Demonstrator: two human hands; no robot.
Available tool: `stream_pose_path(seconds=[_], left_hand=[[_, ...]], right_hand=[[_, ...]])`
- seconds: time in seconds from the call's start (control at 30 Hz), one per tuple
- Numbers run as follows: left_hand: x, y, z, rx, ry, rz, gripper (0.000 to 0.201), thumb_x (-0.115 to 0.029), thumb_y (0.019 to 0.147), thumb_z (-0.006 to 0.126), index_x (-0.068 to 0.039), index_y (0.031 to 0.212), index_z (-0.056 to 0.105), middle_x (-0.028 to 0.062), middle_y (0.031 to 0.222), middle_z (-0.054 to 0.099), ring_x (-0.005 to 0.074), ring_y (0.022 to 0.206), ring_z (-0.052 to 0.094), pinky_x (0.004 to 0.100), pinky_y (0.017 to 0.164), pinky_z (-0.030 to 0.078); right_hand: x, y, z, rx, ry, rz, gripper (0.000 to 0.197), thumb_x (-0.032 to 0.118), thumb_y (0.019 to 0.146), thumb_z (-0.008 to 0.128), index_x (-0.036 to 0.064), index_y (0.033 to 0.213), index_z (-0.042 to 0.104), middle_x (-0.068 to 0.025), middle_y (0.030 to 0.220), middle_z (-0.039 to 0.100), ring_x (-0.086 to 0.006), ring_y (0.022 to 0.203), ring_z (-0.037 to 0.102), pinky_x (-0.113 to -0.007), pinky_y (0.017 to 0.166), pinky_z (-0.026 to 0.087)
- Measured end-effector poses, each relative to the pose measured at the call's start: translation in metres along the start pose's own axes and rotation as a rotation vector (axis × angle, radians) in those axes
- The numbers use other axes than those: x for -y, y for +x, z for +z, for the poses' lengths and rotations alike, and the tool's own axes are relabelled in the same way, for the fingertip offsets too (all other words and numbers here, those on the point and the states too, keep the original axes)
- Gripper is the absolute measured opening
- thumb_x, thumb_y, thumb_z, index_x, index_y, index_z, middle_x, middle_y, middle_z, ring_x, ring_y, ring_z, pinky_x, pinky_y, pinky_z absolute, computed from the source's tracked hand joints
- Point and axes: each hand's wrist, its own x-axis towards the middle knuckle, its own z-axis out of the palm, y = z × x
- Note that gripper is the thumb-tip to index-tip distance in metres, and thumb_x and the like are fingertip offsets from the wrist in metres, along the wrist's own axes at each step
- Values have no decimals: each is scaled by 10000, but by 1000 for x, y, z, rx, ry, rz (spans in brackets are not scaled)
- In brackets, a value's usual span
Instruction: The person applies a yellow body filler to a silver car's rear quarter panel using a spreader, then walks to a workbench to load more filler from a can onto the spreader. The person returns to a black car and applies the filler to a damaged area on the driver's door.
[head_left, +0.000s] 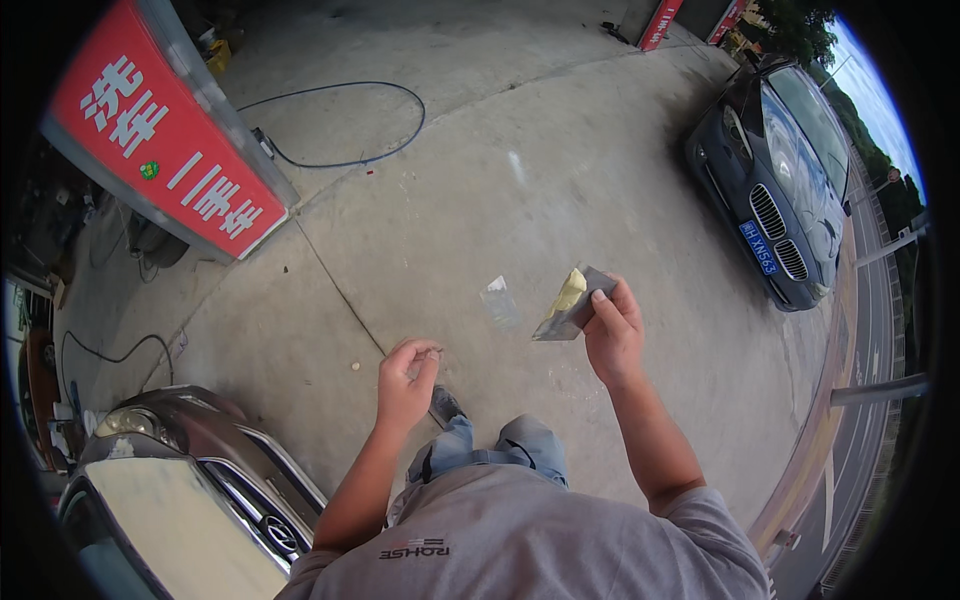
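My right hand (614, 330) grips a flat grey plate (575, 322) by its right end, with the thumb on top. A thick lump of yellow putty-like paste (571, 290) lies along the plate's upper left side. My left hand (407, 372) is held up to the left, apart from the plate. Its fingers are curled and the thumb and fingertips come together in a pinch. Whether something small is between them, I cannot make out. Below and left of that hand stands a dark car with a large cream-coloured patch (200, 520) on its hood.
A thin clear sheet (499, 301) lies on the concrete floor (560, 200) ahead. A blue hose (420, 110) loops beside a red sign pillar (165, 135). Another dark car (780, 190) stands at the far right, near a road. A dark hose (115, 355) curls at left.
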Motion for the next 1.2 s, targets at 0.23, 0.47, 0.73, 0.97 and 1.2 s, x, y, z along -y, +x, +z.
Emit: stream_pose_path(seconds=[0.23, 0.47, 0.73, 0.97, 1.2], left_hand=[[70, 124, -27, -96, 44, -184, 204, -81, 996, 680, 47, 1152, 710, 107, 1081, 763, 172, 954, 728, 310, 853, 586], [214, 199, -14, 31, 485, -385, 314, -186, 899, 757, 0, 1151, 735, 157, 1015, 790, 232, 909, 773, 348, 833, 601], [378, 307, 71, 392, 909, -783, 291, -300, 830, 756, -113, 1052, 765, 116, 1038, 787, 319, 998, 747, 441, 862, 594], [660, 430, 123, 408, 1037, -673, 258, -182, 867, 761, -118, 1112, 712, 100, 1159, 684, 336, 1087, 689, 463, 914, 570], [888, 473, 142, 470, 1206, -511, 455, -204, 851, 765, -113, 1278, 637, 123, 1324, 563, 350, 1261, 574, 461, 1012, 539]], right_hand=[[-10, 119, -67, -284, -43, 77, 227, 71, 1052, 505, 18, 1250, 601, -79, 1191, 685, -180, 1118, 641, -371, 1011, 488], [-90, 220, -173, -433, -5, 374, 173, 57, 1036, 531, 38, 1175, 633, -55, 1103, 690, -147, 1031, 637, -326, 905, 496], [-216, 275, -268, -455, -7, 802, 186, 52, 1027, 527, 41, 1148, 667, -18, 953, 680, -98, 809, 610, -265, 699, 471], [-375, 274, -326, -612, 210, 919, 255, 49, 1018, 502, 5, 1233, 632, -111, 1203, 698, -236, 1123, 661, -400, 1026, 494], [-455, 269, -353, -849, 335, 889, 247, 76, 973, 548, 11, 1196, 629, -162, 1115, 687, -308, 1028, 660, -451, 936, 514]])
